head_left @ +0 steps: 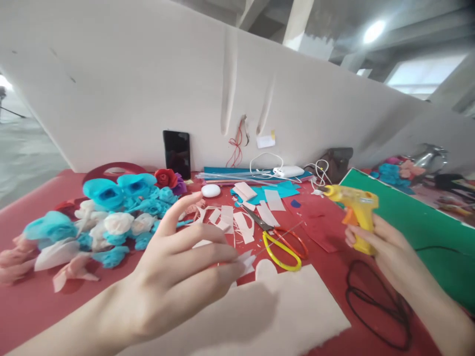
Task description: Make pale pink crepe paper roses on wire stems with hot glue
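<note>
Red tabletop (pixel 22 311): the person's right hand (pixel 382 242) wraps a yellow glue gun (pixel 359 200) at three o'clock. Left hand (pixel 189 262) curls at seven, pale scrap (pixel 248 262) just beside; I cannot tell whether pinched

This looked like a craft workshop in a bare hall: fabric flowers (pixel 118 223) crowded the red table's (pixel 22 306) far left corner, scissors (pixel 282 252) lay among cut scraps (pixel 227 217), a glue gun (pixel 358 203) hovered toward the right edge, and beams (pixel 301 22) showed above the far edge's pale panel (pixel 148 74).
</note>
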